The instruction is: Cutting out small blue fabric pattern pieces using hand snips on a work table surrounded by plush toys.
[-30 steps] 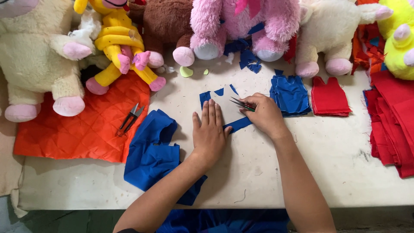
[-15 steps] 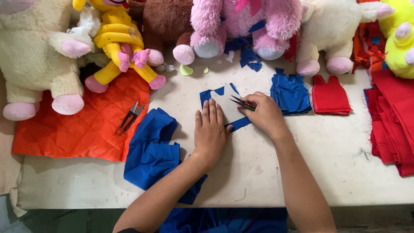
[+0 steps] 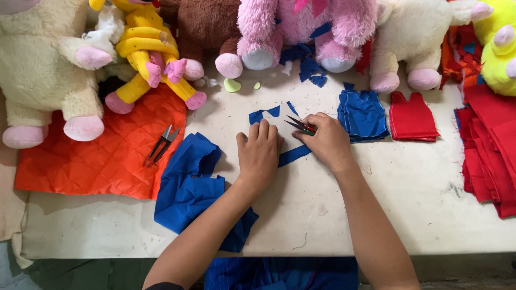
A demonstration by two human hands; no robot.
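Left hand (image 3: 259, 153) flat, pinning thin limp blue fabric piece (image 3: 293, 156); right hand (image 3: 325, 140) clenches snips (image 3: 301, 125). Hold fabric close beside blades.

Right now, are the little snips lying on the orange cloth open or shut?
Open. The snips lie flat on the orange cloth, untouched by either hand, and their two blades spread apart in a narrow V.

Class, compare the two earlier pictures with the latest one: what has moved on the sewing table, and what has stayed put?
Almost nothing changed. The left hand still presses flat on the blue fabric piece; the right hand keeps its grip on the small scissors at the same spot. The second snips on the orange quilted cloth and the plush toys have not moved.
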